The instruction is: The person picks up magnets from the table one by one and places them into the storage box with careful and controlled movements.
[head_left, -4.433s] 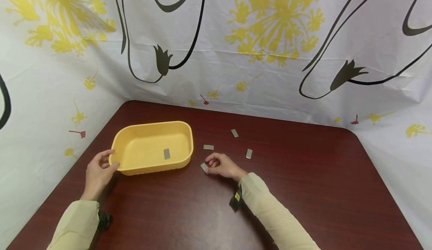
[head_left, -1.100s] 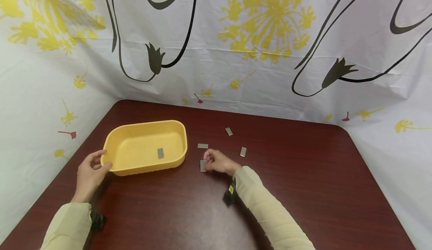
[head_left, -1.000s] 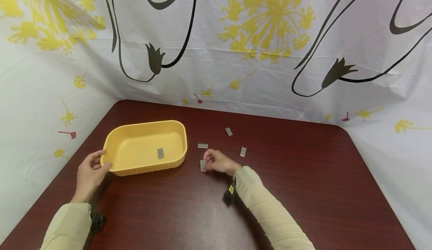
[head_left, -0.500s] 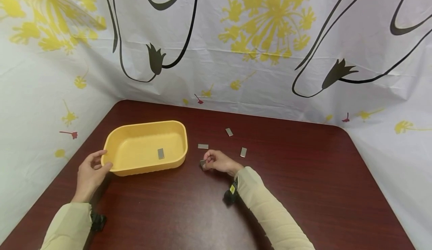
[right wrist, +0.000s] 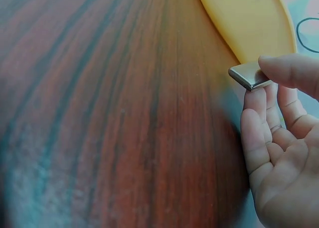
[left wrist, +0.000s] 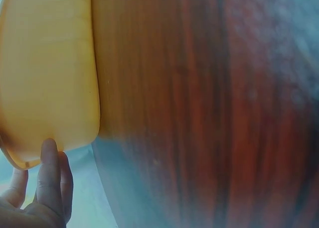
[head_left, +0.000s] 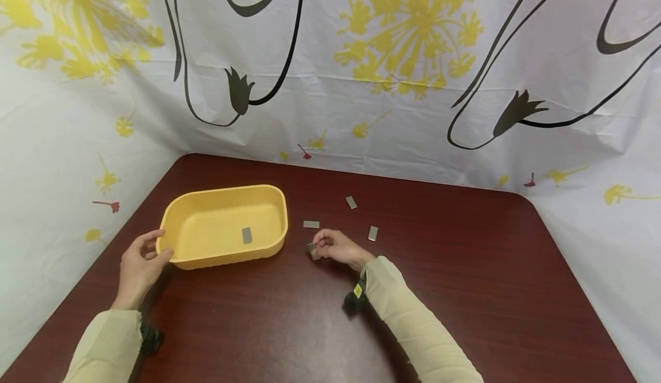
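In the head view, my right hand [head_left: 335,247] pinches a small, flat, silver metal block [right wrist: 246,75] between thumb and fingertips. It is held at a tilt close above the table, just right of the yellow plastic tub [head_left: 217,261]. The right wrist view shows the thumb on the block's top face and fingertips beneath. My left hand [head_left: 138,265] grips the tub's left end, with its thumb at the near corner and fingers at the rim [head_left: 161,228]. Another such block [head_left: 247,235] lies flat inside the tub, toward the right.
Three similar metal blocks lie on the dark red-brown table [head_left: 465,291]: one [head_left: 311,224] beside the tub, one [head_left: 351,202] farther back, and one [head_left: 373,233] to the right. A white cloth [head_left: 330,119] with printed flowers hangs behind and at the sides.
My right hand has turned the metal block between its fingers, changing its tilt, while staying near the same spot. The left hand keeps its grip on the tub, which has stayed in place.
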A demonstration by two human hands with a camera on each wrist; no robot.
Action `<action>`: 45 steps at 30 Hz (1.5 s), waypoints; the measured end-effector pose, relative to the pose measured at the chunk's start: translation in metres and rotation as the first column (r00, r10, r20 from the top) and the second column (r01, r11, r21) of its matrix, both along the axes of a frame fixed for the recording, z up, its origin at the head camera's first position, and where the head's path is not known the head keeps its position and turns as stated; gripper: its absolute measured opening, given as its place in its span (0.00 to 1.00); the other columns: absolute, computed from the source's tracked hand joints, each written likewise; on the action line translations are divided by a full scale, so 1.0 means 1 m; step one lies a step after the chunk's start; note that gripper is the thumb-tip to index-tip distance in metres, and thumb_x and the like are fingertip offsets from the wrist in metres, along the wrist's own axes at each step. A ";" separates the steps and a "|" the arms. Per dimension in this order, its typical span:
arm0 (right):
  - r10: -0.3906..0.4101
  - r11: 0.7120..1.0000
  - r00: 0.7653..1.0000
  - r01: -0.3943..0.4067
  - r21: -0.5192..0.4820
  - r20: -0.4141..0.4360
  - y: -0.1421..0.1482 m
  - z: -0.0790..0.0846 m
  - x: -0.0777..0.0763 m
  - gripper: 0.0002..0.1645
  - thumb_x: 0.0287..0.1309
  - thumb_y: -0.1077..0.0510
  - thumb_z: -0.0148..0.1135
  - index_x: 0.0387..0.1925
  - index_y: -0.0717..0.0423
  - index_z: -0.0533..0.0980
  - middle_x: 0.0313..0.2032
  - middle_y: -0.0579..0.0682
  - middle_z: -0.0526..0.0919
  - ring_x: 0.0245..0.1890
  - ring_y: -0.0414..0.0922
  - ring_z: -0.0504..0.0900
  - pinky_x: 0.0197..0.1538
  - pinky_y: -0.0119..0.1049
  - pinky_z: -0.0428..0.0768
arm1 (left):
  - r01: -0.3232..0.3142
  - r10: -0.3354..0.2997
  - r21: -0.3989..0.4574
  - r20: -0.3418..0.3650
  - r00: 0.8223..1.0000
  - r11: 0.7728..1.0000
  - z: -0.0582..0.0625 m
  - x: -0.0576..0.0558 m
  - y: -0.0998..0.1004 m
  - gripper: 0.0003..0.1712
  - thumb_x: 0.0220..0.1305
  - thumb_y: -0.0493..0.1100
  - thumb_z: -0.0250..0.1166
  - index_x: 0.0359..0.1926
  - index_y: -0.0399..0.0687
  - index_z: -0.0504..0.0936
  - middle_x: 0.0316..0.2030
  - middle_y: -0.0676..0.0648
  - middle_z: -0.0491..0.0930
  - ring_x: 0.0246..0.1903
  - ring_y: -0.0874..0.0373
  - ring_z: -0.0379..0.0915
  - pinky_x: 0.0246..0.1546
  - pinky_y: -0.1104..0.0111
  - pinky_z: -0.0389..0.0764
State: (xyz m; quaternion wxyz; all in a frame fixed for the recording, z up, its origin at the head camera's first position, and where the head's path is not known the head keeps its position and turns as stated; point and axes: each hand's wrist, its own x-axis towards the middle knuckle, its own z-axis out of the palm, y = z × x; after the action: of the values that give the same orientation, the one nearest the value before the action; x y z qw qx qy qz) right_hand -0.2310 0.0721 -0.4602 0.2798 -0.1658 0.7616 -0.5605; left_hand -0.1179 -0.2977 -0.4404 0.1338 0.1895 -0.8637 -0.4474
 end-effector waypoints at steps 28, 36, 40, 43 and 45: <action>-0.070 0.987 0.997 0.072 -0.142 0.018 0.005 0.000 0.002 0.09 0.48 0.70 0.56 0.34 0.63 0.70 0.27 0.47 0.73 0.28 0.39 0.74 0.32 0.33 0.74 | -0.020 0.021 0.025 -0.017 1.000 0.999 0.001 -0.002 0.002 0.27 0.52 0.37 0.58 0.56 0.37 0.69 0.40 0.42 0.71 0.26 0.80 0.64 0.22 0.80 0.70; -0.074 0.982 0.997 0.076 -0.174 0.021 0.004 0.002 0.004 0.09 0.47 0.71 0.57 0.34 0.64 0.69 0.26 0.47 0.73 0.27 0.39 0.74 0.32 0.33 0.73 | -0.013 0.013 0.022 -0.007 1.000 1.000 0.001 -0.001 0.002 0.27 0.53 0.37 0.57 0.56 0.37 0.68 0.42 0.41 0.70 0.26 0.80 0.63 0.22 0.80 0.70; -0.097 0.978 0.995 0.099 -0.183 0.023 0.002 0.003 0.006 0.10 0.47 0.71 0.57 0.35 0.65 0.69 0.26 0.47 0.73 0.27 0.40 0.75 0.33 0.33 0.73 | -0.021 0.021 0.024 -0.009 1.000 1.000 0.002 -0.001 0.002 0.27 0.53 0.37 0.58 0.56 0.38 0.69 0.41 0.42 0.70 0.26 0.80 0.63 0.22 0.80 0.70; -0.098 0.975 0.995 0.102 -0.196 0.028 0.001 0.005 0.006 0.11 0.48 0.71 0.57 0.37 0.67 0.69 0.26 0.47 0.73 0.27 0.39 0.75 0.35 0.35 0.73 | -0.016 0.016 0.024 -0.017 1.000 1.000 0.002 -0.001 0.002 0.26 0.53 0.36 0.58 0.56 0.37 0.69 0.41 0.41 0.70 0.26 0.80 0.63 0.22 0.81 0.69; -0.093 0.974 0.995 0.096 -0.203 0.026 0.000 0.007 0.007 0.12 0.48 0.71 0.56 0.38 0.68 0.69 0.26 0.47 0.73 0.27 0.39 0.75 0.35 0.35 0.73 | -0.011 0.012 0.023 -0.021 1.000 1.000 0.002 0.000 0.002 0.26 0.53 0.36 0.58 0.55 0.36 0.69 0.41 0.40 0.70 0.26 0.81 0.63 0.22 0.81 0.69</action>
State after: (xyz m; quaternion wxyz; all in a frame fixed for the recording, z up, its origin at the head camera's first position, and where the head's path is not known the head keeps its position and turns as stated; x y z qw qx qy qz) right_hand -0.2238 0.0716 -0.4532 0.2407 -0.1527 0.7048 -0.6496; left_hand -0.1183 -0.2955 -0.4385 0.1433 0.1913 -0.8560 -0.4585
